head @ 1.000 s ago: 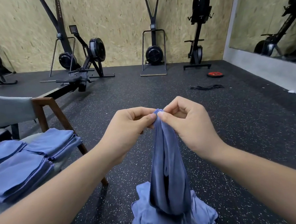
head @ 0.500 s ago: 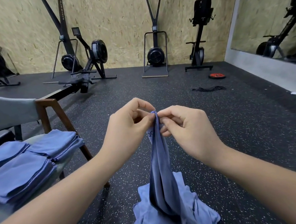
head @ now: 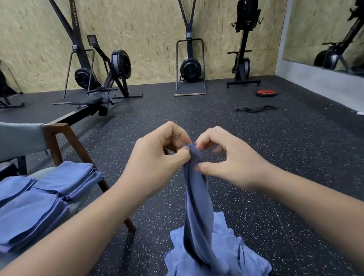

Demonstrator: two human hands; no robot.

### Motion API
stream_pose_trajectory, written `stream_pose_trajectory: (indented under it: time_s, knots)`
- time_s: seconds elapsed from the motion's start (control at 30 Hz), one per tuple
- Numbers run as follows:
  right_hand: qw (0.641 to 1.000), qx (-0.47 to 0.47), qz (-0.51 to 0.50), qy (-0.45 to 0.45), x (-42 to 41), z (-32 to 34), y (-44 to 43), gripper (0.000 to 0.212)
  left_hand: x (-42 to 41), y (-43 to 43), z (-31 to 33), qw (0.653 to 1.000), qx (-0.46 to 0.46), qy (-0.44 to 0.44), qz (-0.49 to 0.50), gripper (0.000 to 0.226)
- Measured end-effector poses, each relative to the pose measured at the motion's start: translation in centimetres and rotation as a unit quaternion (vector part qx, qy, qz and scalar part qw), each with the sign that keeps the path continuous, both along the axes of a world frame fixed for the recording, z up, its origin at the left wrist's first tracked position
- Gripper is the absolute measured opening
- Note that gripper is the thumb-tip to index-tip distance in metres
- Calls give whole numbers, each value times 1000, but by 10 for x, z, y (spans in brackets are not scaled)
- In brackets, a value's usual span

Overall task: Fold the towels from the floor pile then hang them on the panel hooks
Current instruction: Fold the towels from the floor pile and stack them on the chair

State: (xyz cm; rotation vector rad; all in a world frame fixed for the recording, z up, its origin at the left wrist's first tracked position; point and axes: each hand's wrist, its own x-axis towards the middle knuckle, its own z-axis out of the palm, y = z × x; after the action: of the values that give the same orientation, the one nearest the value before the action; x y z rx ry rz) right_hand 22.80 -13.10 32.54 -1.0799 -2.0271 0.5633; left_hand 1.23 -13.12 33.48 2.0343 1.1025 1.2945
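A blue towel (head: 197, 205) hangs in a narrow bunch from its top edge, lifted out of the crumpled blue pile (head: 213, 270) on the black floor. My left hand (head: 154, 160) pinches the top edge between thumb and fingers. My right hand (head: 229, 155) is right beside it, thumb and curled fingers pinching the same edge a little lower. Several folded blue towels (head: 27, 204) lie stacked on a chair seat at the left. No panel hooks are in view.
The wooden-legged grey chair (head: 59, 140) stands close on my left. Rowing and ski machines (head: 104, 78) line the chipboard wall. A red weight plate (head: 266, 92) and a black band (head: 256, 109) lie on the floor at the right, near a mirror wall.
My hands have shifted their pinch along the towel's top edge and drawn slightly apart. The right hand's fingers have loosened and moved lower on the edge. The towel still hangs over the pile.
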Motion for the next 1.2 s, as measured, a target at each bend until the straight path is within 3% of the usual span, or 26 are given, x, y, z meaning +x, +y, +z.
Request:
stream_pose_trajectory:
  time_s: [0.13, 0.23, 0.5, 0.57, 0.7, 0.77, 0.97, 1.2]
  knots:
    - [991, -108, 64, 35, 2, 1, -2, 35, -6, -1, 4, 999, 13, 46, -4, 12]
    - [982, -155, 104, 31, 6, 3, -3, 26, -10, 0, 5, 998, 14, 59, -2, 13]
    - [975, -172, 106, -97, 22, 14, -6, 30, -14, -1, 5, 996, 10, 85, 4, 16]
    - [971, -194, 123, -64, 26, 16, -7, 29, -14, 0, 4, 996, 4, 85, 5, 16]
    - [939, -290, 179, 56, 22, 15, -12, 3, -15, 0, 3, 998, -10, 68, -6, 16]
    - [916, -336, 202, 79, 18, 11, -15, 8, -14, -1, 4, 998, -19, 62, -12, 17]
    - [942, -285, 176, 6, 7, 2, -19, 13, -10, -2, 2, 998, -30, 49, -31, 15]
    - [961, -221, 130, 104, -13, -11, -19, 16, -7, 1, -3, 999, -39, 7, -31, 11]
